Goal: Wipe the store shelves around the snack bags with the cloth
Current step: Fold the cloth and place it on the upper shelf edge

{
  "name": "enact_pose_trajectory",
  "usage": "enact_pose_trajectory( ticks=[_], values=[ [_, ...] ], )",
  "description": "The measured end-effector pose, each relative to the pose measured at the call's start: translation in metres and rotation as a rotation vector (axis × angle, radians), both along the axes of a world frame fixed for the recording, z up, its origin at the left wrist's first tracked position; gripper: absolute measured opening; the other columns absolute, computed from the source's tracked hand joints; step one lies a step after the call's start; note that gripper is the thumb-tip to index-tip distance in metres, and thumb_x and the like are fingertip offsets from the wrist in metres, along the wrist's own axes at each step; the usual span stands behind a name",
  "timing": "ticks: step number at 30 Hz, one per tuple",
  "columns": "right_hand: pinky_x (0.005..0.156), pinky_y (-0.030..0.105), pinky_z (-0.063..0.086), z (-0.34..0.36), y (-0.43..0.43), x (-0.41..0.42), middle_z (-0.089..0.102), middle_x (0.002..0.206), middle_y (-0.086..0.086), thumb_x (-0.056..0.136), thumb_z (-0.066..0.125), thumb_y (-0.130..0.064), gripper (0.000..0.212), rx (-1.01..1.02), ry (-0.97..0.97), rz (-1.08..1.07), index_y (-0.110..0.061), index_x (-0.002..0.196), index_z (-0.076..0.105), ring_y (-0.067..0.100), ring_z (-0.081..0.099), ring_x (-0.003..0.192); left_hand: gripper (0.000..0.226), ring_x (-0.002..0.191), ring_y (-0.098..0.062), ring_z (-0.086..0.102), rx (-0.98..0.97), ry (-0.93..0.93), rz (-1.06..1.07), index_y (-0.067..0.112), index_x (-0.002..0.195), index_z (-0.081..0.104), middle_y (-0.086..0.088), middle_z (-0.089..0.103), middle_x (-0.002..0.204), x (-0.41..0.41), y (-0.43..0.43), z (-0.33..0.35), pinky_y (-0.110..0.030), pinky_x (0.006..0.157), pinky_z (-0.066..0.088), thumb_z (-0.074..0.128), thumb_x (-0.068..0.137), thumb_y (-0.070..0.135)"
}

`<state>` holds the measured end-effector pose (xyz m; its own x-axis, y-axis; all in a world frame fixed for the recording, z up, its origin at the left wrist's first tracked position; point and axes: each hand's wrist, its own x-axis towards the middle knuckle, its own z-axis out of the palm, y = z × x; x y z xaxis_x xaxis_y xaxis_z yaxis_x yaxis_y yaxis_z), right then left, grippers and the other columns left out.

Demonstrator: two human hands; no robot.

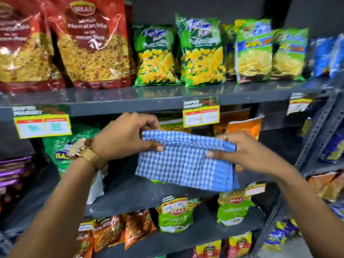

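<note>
Left hand [122,135] and right hand [242,151] pinched top corners of folded blue checked cloth [184,164], held before middle shelf [141,194] front edge.

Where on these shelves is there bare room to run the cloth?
Bare: the middle shelf under the blue checked cloth, and the top shelf's front strip. Crowded: behind that strip, red Bikaji bags and green puff bags stand close together.

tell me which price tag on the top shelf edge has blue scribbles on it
The leftmost price tag, under the red bags; the others' writing is not blue.
</note>
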<state>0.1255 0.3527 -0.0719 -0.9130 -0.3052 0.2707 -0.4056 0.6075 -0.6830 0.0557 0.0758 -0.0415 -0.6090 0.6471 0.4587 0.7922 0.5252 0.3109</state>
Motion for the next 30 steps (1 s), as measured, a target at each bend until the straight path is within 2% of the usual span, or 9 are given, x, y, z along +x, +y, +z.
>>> enact_pose_trajectory(
  ticks=[3, 6, 9, 12, 16, 18, 22, 26, 30],
  values=[
    [0.053, 0.017, 0.039, 0.051, 0.016, -0.009, 0.063, 0.066, -0.003, 0.072, 0.064, -0.045, 0.026, 0.131, 0.212, -0.056, -0.019, 0.07, 0.064, -0.001, 0.054, 0.061, 0.029, 0.06, 0.001, 0.059, -0.054, 0.026, 0.0, 0.024, 0.085, 0.067, 0.013, 0.069, 0.072, 0.001, 0.018, 0.037, -0.026, 0.057, 0.045, 0.074, 0.07, 0.048],
    [0.063, 0.03, 0.04, 0.1, 0.03, -0.032, 0.066, 0.076, 0.004, 0.071, 0.075, -0.035, 0.019, 0.281, 0.446, -0.121, -0.022, 0.084, 0.069, 0.012, 0.057, 0.074, 0.022, 0.06, -0.012, 0.062, -0.032, 0.232, 0.124, 0.02, 0.084, 0.071, -0.001, 0.072, 0.075, -0.006, 0.034, 0.076, -0.034, 0.061, 0.05, 0.075, 0.069, 0.035],
    [0.069, 0.027, 0.036, 0.14, 0.024, -0.072, 0.063, 0.078, 0.002, 0.069, 0.07, -0.017, 0.023, 0.242, 0.675, -0.23, -0.019, 0.092, 0.07, 0.016, 0.055, 0.081, 0.014, 0.06, -0.025, 0.062, 0.157, 0.439, 0.293, 0.012, 0.084, 0.071, -0.013, 0.069, 0.072, -0.018, 0.041, 0.111, -0.036, 0.06, 0.049, 0.074, 0.07, 0.012],
    [0.079, 0.034, 0.051, 0.145, -0.005, -0.104, 0.074, 0.09, 0.009, 0.06, 0.056, -0.011, 0.038, 0.101, 0.783, -0.282, -0.018, 0.094, 0.071, 0.027, 0.064, 0.089, 0.024, 0.071, -0.04, 0.061, 0.137, 0.646, 0.448, 0.004, 0.082, 0.067, -0.024, 0.067, 0.076, -0.036, 0.037, 0.12, -0.037, 0.06, 0.04, 0.054, 0.065, 0.015],
    [0.09, 0.027, 0.045, 0.096, -0.03, -0.129, 0.071, 0.105, 0.017, 0.062, 0.049, 0.011, 0.051, 0.133, 0.639, -0.171, -0.011, 0.103, 0.068, 0.03, 0.063, 0.101, 0.012, 0.069, -0.046, 0.058, 0.025, 0.563, 0.544, -0.001, 0.081, 0.061, -0.031, 0.061, 0.072, -0.055, 0.027, 0.079, -0.044, 0.057, 0.04, 0.058, 0.07, 0.004],
    [0.09, 0.028, 0.043, 0.073, -0.027, -0.136, 0.067, 0.113, 0.021, 0.068, 0.048, 0.012, 0.053, 0.238, 0.498, -0.152, -0.014, 0.112, 0.064, 0.033, 0.06, 0.105, 0.027, 0.071, -0.049, 0.059, -0.038, 0.492, 0.541, 0.002, 0.095, 0.063, -0.032, 0.062, 0.078, -0.06, 0.021, 0.051, -0.049, 0.06, 0.046, 0.055, 0.069, -0.001],
    [0.09, 0.045, 0.046, 0.079, -0.024, -0.142, 0.057, 0.122, 0.025, 0.08, 0.041, 0.0, 0.049, 0.421, 0.326, -0.12, -0.019, 0.123, 0.054, 0.039, 0.054, 0.106, 0.055, 0.099, -0.041, 0.06, -0.137, 0.353, 0.573, 0.03, 0.126, 0.056, -0.017, 0.065, 0.115, -0.052, 0.017, 0.032, -0.047, 0.078, 0.052, 0.032, 0.077, 0.027],
    [0.099, 0.044, 0.039, 0.096, -0.036, -0.127, 0.045, 0.138, 0.019, 0.088, 0.036, -0.015, 0.039, 0.557, 0.157, -0.122, -0.011, 0.124, 0.051, 0.035, 0.042, 0.122, 0.07, 0.114, -0.035, 0.052, -0.175, 0.188, 0.588, 0.025, 0.127, 0.054, -0.011, 0.057, 0.131, -0.038, 0.026, 0.042, -0.044, 0.092, 0.042, 0.015, 0.078, 0.053],
    [0.105, 0.051, 0.033, 0.093, -0.038, -0.119, 0.037, 0.147, 0.012, 0.092, 0.031, -0.036, 0.04, 0.643, 0.084, -0.136, -0.013, 0.118, 0.05, 0.034, 0.037, 0.128, 0.062, 0.117, -0.033, 0.05, -0.305, 0.144, 0.612, 0.021, 0.125, 0.052, -0.012, 0.056, 0.131, -0.036, 0.032, 0.047, -0.046, 0.101, 0.031, 0.013, 0.09, 0.055]
  ],
)
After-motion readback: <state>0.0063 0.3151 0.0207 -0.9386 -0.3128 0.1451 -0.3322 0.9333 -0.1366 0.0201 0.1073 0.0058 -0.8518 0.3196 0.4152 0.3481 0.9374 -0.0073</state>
